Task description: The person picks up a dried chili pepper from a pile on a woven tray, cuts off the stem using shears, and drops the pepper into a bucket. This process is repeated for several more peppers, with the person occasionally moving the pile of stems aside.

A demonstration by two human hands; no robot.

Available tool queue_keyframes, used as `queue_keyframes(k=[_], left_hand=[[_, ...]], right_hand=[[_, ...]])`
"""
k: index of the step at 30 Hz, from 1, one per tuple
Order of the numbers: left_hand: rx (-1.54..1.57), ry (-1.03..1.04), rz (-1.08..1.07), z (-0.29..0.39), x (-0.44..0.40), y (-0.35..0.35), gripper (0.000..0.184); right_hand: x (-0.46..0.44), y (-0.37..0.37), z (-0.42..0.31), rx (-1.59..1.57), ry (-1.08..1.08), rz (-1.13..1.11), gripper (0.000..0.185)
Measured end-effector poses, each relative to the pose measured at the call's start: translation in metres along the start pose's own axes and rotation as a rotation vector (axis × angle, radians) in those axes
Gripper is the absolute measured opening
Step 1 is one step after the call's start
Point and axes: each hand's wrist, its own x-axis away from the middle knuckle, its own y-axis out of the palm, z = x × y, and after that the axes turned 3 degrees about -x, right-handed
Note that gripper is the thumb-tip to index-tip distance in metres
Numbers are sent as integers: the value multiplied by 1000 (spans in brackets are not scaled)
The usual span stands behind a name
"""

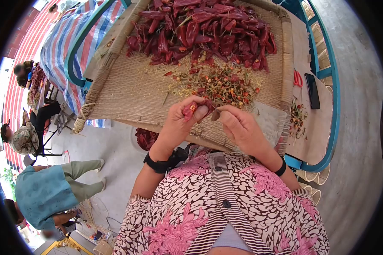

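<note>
Just above the near edge of a woven tray (pixel 127 91), my left hand (pixel 181 121) is closed around a red dried chili (pixel 192 111), its torn end showing pale yellow seeds. Close beside it, my right hand (pixel 240 127) is pinched at the chili's other end, on a small dark brownish piece (pixel 215 114) that I cannot make out. Beyond both hands lies a pile of stems and chili tops (pixel 232 85) with scattered seeds. Whole dark red chilies (pixel 208 29) are heaped at the tray's far side.
Right of the tray, a board holds red-handled scissors (pixel 298 78), a black phone (pixel 312 91) and loose stems (pixel 297 117). A teal metal frame (pixel 335 106) surrounds it. Below the tray sits a container of chilies (pixel 145 138). Several people are at the left, one in a teal top (pixel 42 193).
</note>
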Motion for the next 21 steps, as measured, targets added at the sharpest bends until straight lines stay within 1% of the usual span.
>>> queue_keyframes(k=[1, 4, 6, 7, 9, 10, 12, 13, 15, 17, 19, 21], left_hand=[[29, -11, -7, -1, 1, -1, 16], [147, -43, -25, -4, 0, -3, 15], [270, -69, -34, -6, 1, -2, 14], [283, -79, -22, -4, 1, 0, 13], [308, -100, 1, 1, 2, 5, 13], [343, -91, -37, -3, 0, 2, 13], [413, -74, -112, -12, -3, -5, 13], [292, -47, -75, -12, -3, -4, 13], [53, 11, 1, -10, -5, -1, 12], [-106, 84, 4, -8, -2, 4, 12], [-239, 178, 14, -10, -1, 4, 11], [-345, 300, 28, -13, -3, 3, 11]], right_hand=[[1, -1, -3, -233, 148, -92, 32], [7, 8, -19, -561, 374, -60, 34], [6, 5, -20, -724, 459, -119, 34], [6, 4, -20, -806, 502, -148, 34], [5, 4, -11, -928, 518, -192, 34], [4, 3, -8, -989, 525, -215, 33], [4, 3, -8, -812, 419, -189, 34], [3, 3, -8, -723, 365, -175, 34], [-1, 5, 3, -165, 67, 22, 34], [-1, 5, 6, 251, -123, 137, 34], [-2, 4, -4, 532, -212, 178, 35], [-2, 5, -2, 619, -238, 211, 35]])
